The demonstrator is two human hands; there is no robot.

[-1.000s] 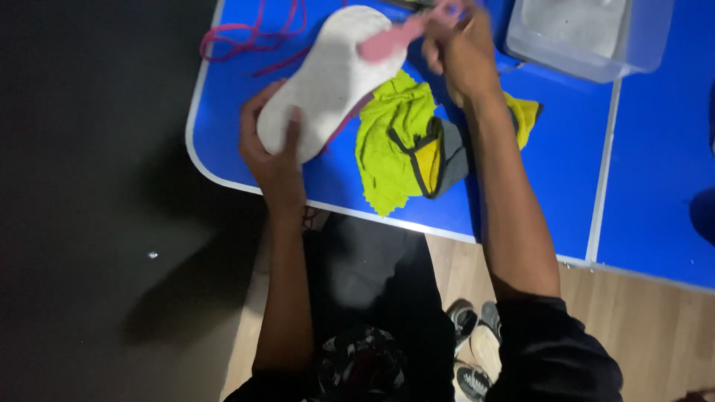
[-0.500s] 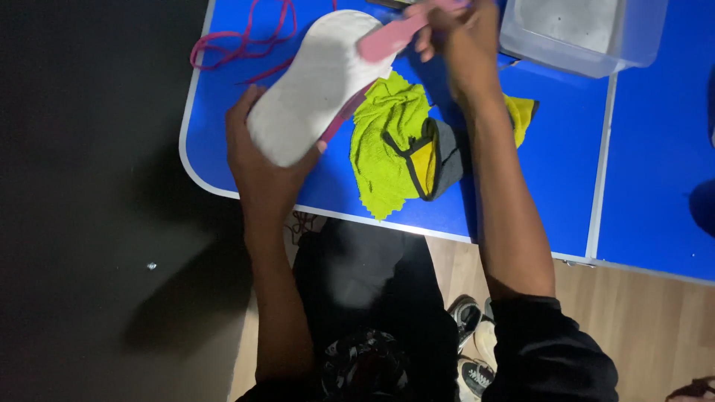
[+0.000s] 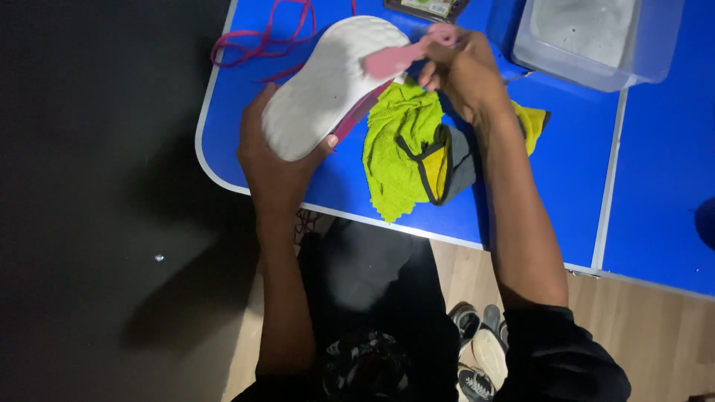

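Note:
My left hand (image 3: 272,160) grips the heel end of a shoe (image 3: 331,82), held sole-up over the blue table (image 3: 521,201); the sole is white and the upper shows dark pink at its edge. My right hand (image 3: 462,71) holds a pink brush (image 3: 398,56) by its handle, with the brush head lying against the sole near the toe end. Below the shoe and my right hand a lime-green cloth (image 3: 398,145) lies crumpled on the table.
A pink shoelace (image 3: 257,41) lies looped at the table's far left corner. A clear plastic tub (image 3: 588,37) stands at the back right. A yellow and grey cloth (image 3: 450,160) lies beside the green one. A dark packet (image 3: 428,7) sits at the top edge. Dark floor lies left.
Both hands and the shoe keep roughly their positions; the brush sits slightly differently along the sole's toe end, and the view has shifted a little.

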